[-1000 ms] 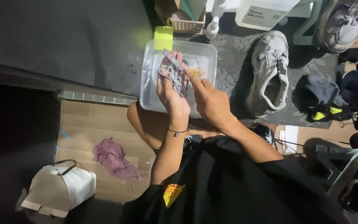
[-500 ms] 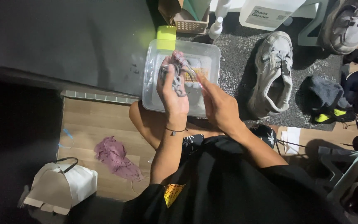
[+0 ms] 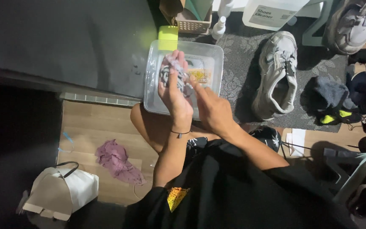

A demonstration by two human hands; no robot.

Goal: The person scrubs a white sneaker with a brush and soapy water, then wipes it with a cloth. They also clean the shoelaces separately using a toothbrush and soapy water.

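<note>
Change: the hands sit as before over the clear tub (image 3: 151,80).
Left hand (image 3: 175,91): closed around a grey wet cloth (image 3: 178,75), held above the tub.
Right hand (image 3: 210,111): fingertips pinch the cloth's edge, beside the left hand.

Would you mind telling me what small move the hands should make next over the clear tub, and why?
Probably keep the cloth item over the clear plastic tub and rub on with the right hand. The left hand grips the grey, bunched piece above the tub, the right fingers press against it, and a pale shoe lies beside the tub on the patterned mat.
</note>
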